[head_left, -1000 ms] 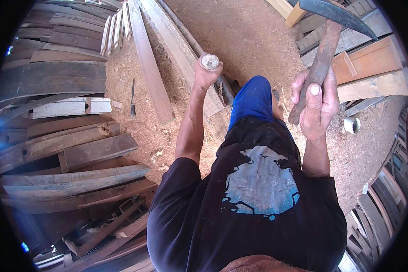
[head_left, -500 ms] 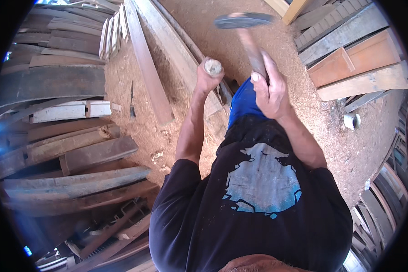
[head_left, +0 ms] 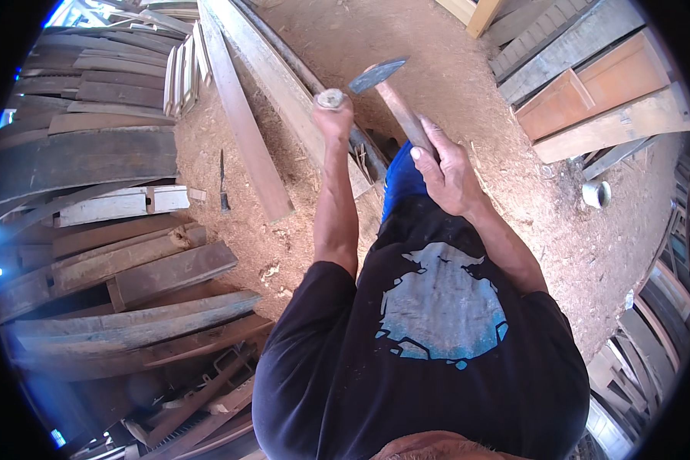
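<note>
My left hand point(head_left: 334, 121) is closed round the upright wooden handle of a chisel point(head_left: 330, 98). Its round, worn end faces up, and the blade is hidden beneath the fist. In my right hand point(head_left: 448, 170) is a hammer point(head_left: 397, 106), gripped by its wooden handle. The dark metal hammer head is raised, just right of the chisel's end and apart from it. Below my left hand runs a long narrow timber point(head_left: 287, 52), with loose wood slivers point(head_left: 363, 157) beside my blue-clad leg point(head_left: 406, 172).
A wide plank point(head_left: 272, 73) and a narrower board point(head_left: 245, 119) lie on the shaving-covered floor. Left of them rests a slim dark tool point(head_left: 223, 184). Stacked timber point(head_left: 84, 149) fills the left side. Panels point(head_left: 598, 88) and a white cup-like container point(head_left: 596, 194) stand at right.
The hammer has swung down and left toward the chisel, its head now sharper and tilted. My left hand with the chisel has shifted slightly up and left.
</note>
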A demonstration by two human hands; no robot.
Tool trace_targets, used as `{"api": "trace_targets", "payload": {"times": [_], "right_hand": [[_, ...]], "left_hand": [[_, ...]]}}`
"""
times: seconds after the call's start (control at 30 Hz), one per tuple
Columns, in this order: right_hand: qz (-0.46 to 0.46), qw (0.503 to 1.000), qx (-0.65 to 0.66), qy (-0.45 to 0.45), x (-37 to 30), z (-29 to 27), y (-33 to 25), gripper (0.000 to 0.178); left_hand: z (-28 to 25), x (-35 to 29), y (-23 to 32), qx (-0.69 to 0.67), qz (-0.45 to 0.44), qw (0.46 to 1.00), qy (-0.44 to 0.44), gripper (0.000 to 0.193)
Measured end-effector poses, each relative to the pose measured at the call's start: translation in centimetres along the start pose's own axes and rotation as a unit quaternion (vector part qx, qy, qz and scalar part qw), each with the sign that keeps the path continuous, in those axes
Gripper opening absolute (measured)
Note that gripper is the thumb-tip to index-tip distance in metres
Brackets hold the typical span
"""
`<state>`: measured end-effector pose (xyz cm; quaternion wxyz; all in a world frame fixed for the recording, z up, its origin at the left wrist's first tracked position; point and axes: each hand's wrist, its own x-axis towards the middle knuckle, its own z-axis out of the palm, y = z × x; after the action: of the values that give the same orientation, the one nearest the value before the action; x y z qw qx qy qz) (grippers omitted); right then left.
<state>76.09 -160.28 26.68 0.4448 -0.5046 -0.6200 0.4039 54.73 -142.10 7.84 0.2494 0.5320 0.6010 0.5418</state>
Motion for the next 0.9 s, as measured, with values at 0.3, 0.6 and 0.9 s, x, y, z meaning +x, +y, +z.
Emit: {"api": "trace_targets", "payload": {"times": [0.3, 0.6, 0.9], "right_hand": [[-0.007, 0.997, 0.046, 0.058, -1.3, -3.1, -1.8, 0.053], [-0.208, 0.961, 0.083, 0.16, 0.5, -3.5, -4.8, 0.057], [-0.053, 0.964, -0.216, -0.146, 1.2, -0.4, 0.1, 0.055]], "left_hand": [[-4.0, -2.9, 4.8, -0.068, -0.07, 0.978, -0.184, 0.018], [-6.2, -5.0, 5.9, -0.055, -0.039, 0.972, -0.223, 0.018], [-7.4, -7.2, 4.8, -0.094, 0.008, 0.975, -0.201, 0.025]]}}
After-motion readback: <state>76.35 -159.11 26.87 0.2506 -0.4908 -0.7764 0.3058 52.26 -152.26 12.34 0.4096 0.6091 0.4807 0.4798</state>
